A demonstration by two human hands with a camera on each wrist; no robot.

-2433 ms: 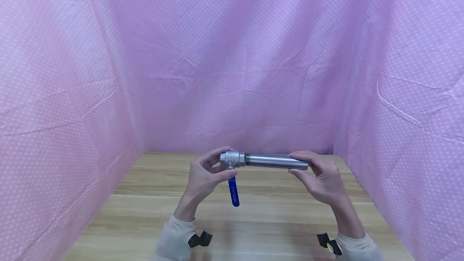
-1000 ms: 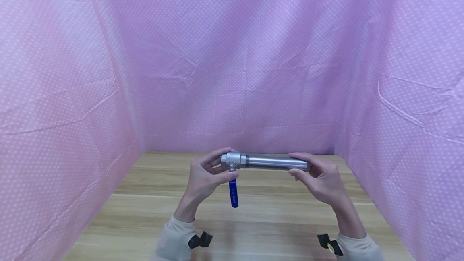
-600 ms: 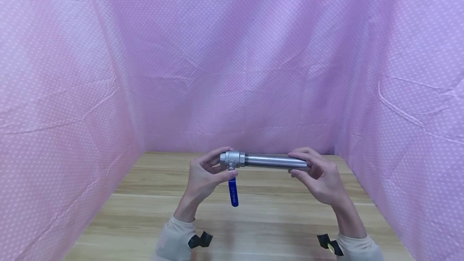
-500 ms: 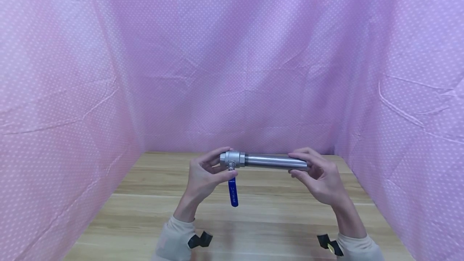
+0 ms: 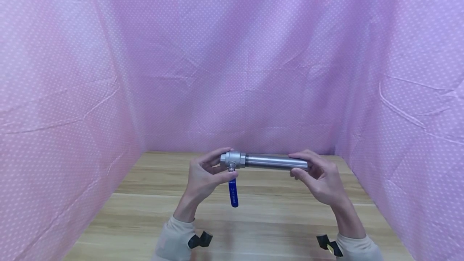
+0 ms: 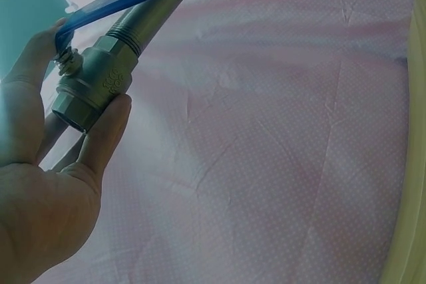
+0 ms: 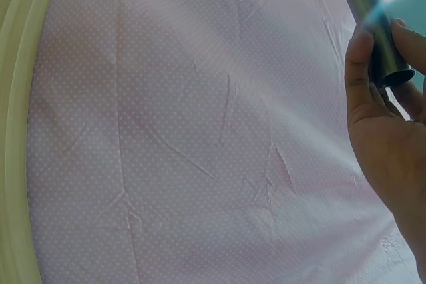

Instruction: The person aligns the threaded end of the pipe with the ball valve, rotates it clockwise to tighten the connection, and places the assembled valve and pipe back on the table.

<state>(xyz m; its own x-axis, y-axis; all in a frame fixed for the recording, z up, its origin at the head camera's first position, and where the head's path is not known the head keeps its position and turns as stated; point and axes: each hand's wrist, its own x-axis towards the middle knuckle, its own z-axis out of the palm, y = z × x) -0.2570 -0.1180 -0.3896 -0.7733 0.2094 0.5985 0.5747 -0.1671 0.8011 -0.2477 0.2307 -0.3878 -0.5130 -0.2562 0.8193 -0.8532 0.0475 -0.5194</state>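
My left hand (image 5: 204, 174) grips a silver ball valve (image 5: 233, 159), its thumb lying by the base of the blue lever handle (image 5: 233, 193). A steel pipe (image 5: 270, 162) runs to the right from the valve, its threaded end meeting the valve's hex end. Some thread shows outside the valve in the left wrist view, where the valve body (image 6: 96, 84) sits between thumb and fingers. Around the pipe's far end, my right hand (image 5: 320, 178) pinches with thumb and fingers. In the right wrist view the pipe's open end (image 7: 398, 76) faces the palm. Both parts are held level above the table.
Beneath the hands lies a light wood-grain table (image 5: 253, 220). Pink cloth with white dots (image 5: 239, 59) hangs behind it and along both sides. Black pieces (image 5: 200, 239) sit at both cuffs.
The right fingers have shifted around the pipe's end, lifting slightly and settling back. The valve and pipe stay nearly in place, with only a small wobble. The left hand keeps its grip.
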